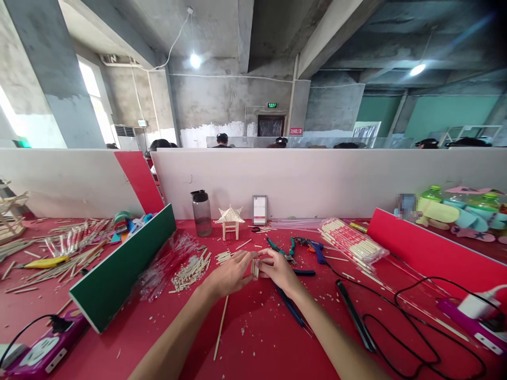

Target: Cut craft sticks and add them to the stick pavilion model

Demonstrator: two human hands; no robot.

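My left hand (232, 273) and my right hand (279, 269) meet over the red table (253, 338), both pinched on a small bundle of short wooden sticks (255, 268) held between them. A pile of cut stick pieces (190, 273) lies just left of my left hand. Blue-handled pliers (295, 311) lie under my right wrist. A long thin stick (221, 327) rests below my left hand.
A small wooden pavilion model (230, 219) and a dark bottle (202, 212) stand at the back. Green cutters (282, 248), a glue gun (312, 246), a packet of chopsticks (352, 243), black cables (407, 316), power strips (39, 354) and a green divider board (122, 266) lie around.
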